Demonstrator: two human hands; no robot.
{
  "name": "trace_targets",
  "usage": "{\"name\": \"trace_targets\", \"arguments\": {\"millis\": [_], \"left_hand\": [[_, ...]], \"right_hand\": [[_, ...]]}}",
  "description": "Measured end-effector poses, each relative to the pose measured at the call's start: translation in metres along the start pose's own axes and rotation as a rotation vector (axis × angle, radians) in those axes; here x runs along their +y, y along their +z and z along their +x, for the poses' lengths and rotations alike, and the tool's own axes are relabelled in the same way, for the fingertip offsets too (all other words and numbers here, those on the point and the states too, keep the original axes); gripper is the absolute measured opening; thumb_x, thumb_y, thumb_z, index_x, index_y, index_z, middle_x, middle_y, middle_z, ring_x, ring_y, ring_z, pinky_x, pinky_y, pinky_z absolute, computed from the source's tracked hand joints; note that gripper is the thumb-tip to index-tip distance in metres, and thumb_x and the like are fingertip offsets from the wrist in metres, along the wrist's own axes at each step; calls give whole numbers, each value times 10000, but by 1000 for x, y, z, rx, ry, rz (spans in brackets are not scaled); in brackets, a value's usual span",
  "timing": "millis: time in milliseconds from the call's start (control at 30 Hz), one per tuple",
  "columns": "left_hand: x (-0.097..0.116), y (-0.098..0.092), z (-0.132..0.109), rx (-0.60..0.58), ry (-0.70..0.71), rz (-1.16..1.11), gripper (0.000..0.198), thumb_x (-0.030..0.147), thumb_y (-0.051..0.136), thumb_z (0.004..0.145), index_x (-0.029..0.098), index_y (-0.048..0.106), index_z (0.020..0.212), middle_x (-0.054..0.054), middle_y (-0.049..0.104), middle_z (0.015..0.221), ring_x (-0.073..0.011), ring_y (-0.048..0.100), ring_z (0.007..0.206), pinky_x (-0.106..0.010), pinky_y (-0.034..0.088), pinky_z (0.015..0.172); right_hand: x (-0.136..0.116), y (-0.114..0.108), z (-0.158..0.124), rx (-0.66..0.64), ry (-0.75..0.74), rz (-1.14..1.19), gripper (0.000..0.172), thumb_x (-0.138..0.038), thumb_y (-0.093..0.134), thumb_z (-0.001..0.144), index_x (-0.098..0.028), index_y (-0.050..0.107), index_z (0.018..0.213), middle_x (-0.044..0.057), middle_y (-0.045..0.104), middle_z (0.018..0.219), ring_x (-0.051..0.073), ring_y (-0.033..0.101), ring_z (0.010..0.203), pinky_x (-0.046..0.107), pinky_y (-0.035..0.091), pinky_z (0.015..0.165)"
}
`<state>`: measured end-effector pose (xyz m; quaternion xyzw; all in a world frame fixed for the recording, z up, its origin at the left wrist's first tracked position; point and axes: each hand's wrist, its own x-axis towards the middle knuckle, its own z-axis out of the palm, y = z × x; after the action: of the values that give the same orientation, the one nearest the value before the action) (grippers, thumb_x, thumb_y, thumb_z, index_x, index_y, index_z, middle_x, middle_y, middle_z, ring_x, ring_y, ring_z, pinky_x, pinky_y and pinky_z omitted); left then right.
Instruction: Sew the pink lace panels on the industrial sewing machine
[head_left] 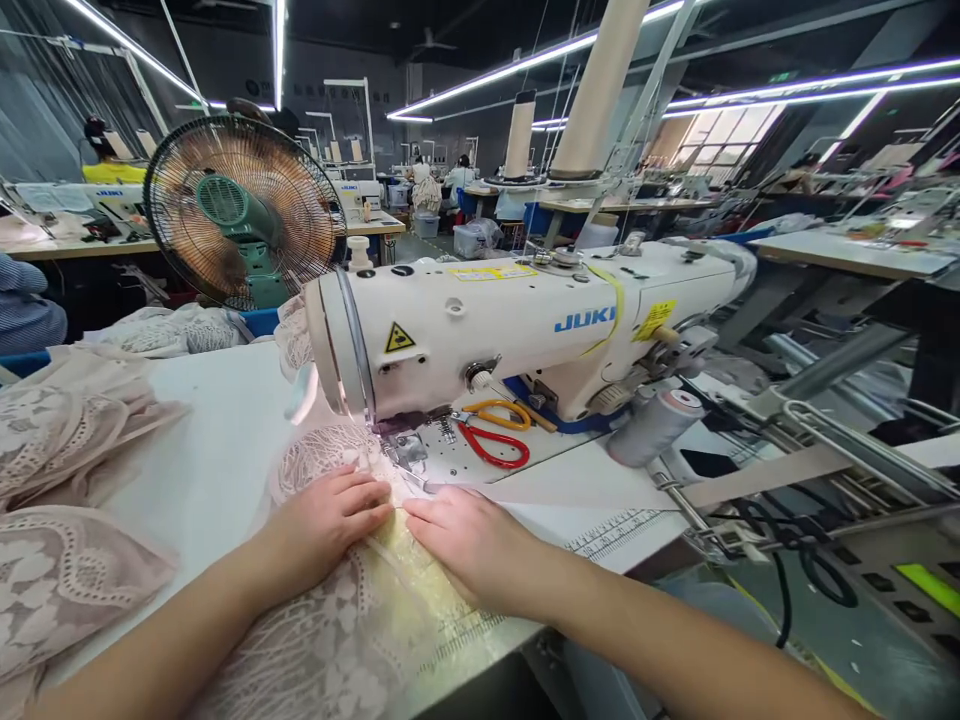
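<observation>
A white JUKI sewing machine [480, 330] stands on the table, its needle end at the left. Pale pink lace fabric [315, 630] runs under the needle area and down over the table's front edge. My left hand [319, 520] lies on the lace just in front of the needle, fingers bent and close together, pressing the cloth. My right hand [476, 545] is to its right, with thumb and fingers closed at the fabric edge; a thin metal piece shows by its fingertips. What it grips is partly hidden. Orange-handled scissors [499, 412] and red-handled scissors [499, 447] lie behind the hands.
More lace fabric [67, 570] is piled at the left. A large fan [244, 210] stands behind the table. At the right are a grey thread cone [656, 428] and a metal frame [817, 430]. A printed ruler [615, 533] marks the front edge. Several people sit farther back.
</observation>
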<state>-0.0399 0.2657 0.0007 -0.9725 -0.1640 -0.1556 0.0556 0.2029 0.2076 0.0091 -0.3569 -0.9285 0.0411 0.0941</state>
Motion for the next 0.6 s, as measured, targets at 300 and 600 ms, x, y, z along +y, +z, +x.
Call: {"name": "trace_targets", "arguments": {"millis": [300, 600], "left_hand": [[-28, 0, -1, -104, -34, 27, 368, 104, 350, 921, 203, 599, 1173, -94, 620, 1221, -241, 584, 1088, -501, 443, 958], [-52, -4, 5, -152, -45, 31, 404, 109, 319, 927, 216, 602, 1193, -83, 599, 1255, -231, 546, 1145, -476, 417, 993]], "right_hand": [[-5, -4, 26, -59, 50, -165, 376, -110, 540, 694, -108, 586, 1067, 136, 576, 1237, 184, 573, 694, 302, 386, 499], [-5, 4, 35, -74, 60, -185, 415, -99, 524, 659, -101, 606, 1066, 149, 519, 1322, 164, 584, 638, 294, 327, 394]]}}
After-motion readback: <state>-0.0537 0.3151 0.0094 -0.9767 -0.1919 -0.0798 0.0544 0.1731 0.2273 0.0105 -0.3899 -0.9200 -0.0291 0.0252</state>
